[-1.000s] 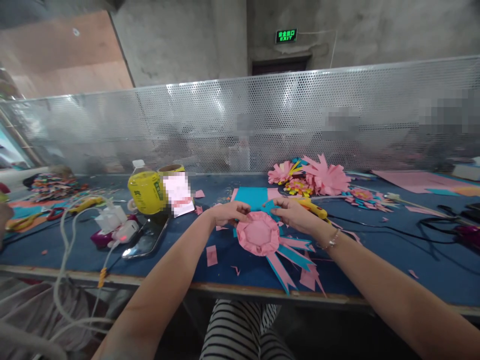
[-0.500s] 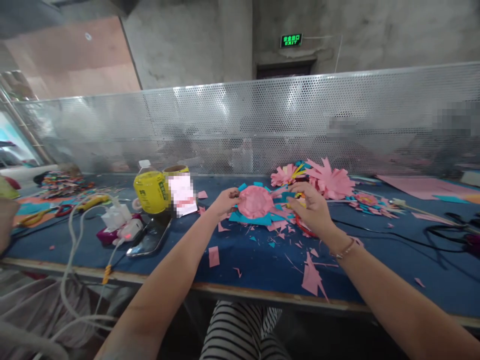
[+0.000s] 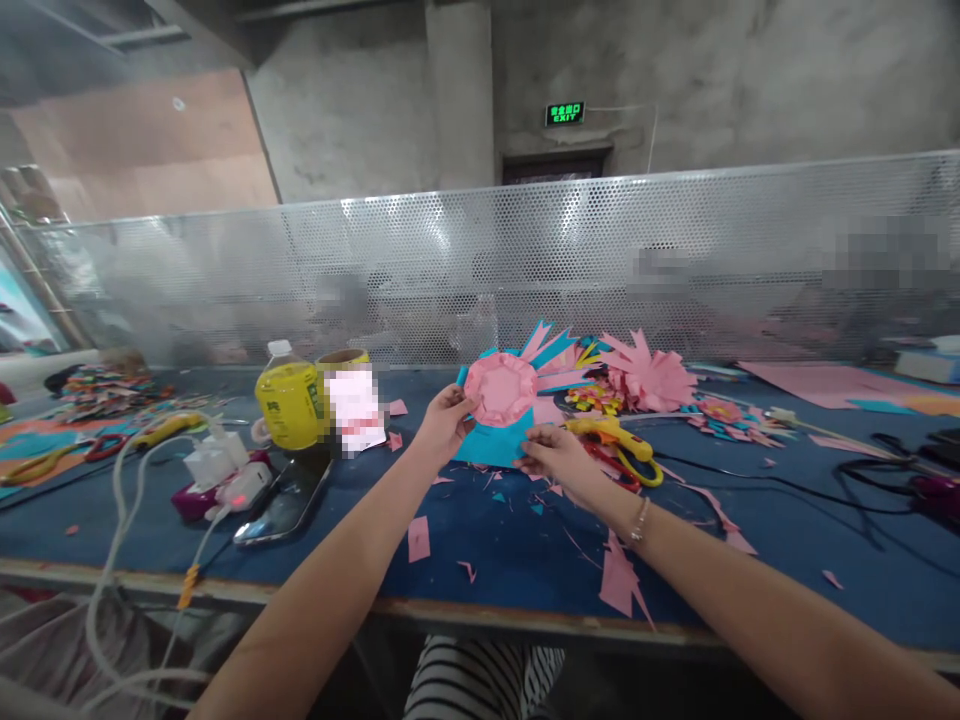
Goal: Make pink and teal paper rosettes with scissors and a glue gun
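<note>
A paper flower (image 3: 504, 388) with a round pink middle and blue and pink strips around it is held up above the table. My left hand (image 3: 450, 418) pinches its left edge. With thumb and fingers closed, my right hand (image 3: 556, 462) grips the lower right corner of its blue paper (image 3: 487, 445). Forked pink and blue strips (image 3: 551, 350) stick out at its upper right. Just beyond my right hand lie a yellow glue gun (image 3: 611, 437) and red-handled scissors (image 3: 619, 470).
Pink paper flowers (image 3: 649, 375) lie behind on the right. On the left stand a yellow-labelled bottle (image 3: 289, 400) and a tape roll (image 3: 343, 357), near a phone (image 3: 285, 500) and a power strip (image 3: 199, 497) with cables. Paper scraps (image 3: 621, 575) litter the blue table. A perforated metal screen (image 3: 420, 280) runs behind.
The flower is lifted and tilted towards me, showing more of its blue paper. My right hand has moved left and down from the strips to the blue paper's lower corner.
</note>
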The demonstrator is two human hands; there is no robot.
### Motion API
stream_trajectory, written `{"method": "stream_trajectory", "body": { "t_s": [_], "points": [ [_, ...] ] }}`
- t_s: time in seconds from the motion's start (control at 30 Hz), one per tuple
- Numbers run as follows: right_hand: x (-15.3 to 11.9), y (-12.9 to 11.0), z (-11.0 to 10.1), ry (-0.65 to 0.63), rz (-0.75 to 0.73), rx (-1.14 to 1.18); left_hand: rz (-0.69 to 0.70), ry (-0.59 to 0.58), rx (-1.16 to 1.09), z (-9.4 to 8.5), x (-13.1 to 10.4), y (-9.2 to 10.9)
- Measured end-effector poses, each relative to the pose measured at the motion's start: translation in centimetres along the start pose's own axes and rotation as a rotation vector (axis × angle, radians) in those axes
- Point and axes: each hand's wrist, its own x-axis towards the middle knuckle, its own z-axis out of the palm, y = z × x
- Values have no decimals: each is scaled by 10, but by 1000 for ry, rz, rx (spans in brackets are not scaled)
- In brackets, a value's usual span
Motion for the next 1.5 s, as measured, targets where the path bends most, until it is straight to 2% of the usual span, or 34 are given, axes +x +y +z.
{"method": "stream_trajectory", "body": {
  "t_s": [0.1, 0.27, 0.43, 0.6, 0.87, 1.2, 1.5],
  "points": [
    [0, -3, -1, 43, -23, 35, 11, -4, 7, 5, -3, -5],
    [-1, -6, 0, 37, -82, 52, 18, -11, 40, 12, -9, -11],
    [-2, -7, 2, 44, -77, 140, 56, 18, 64, 13, -9, -12],
    [-3, -10, 1, 11, -51, 153, 67, 37, 79, 12, -8, -11],
    [-9, -14, -4, -115, 19, 269, 95, 41, 115, 13, -9, -9],
    [-11, -18, -6, -183, -84, 237, 160, 19, 216, 9, -7, -13],
    [-11, -20, -1, -93, -63, 184, 176, -16, 277, 9, -8, -15]
  ]
}}
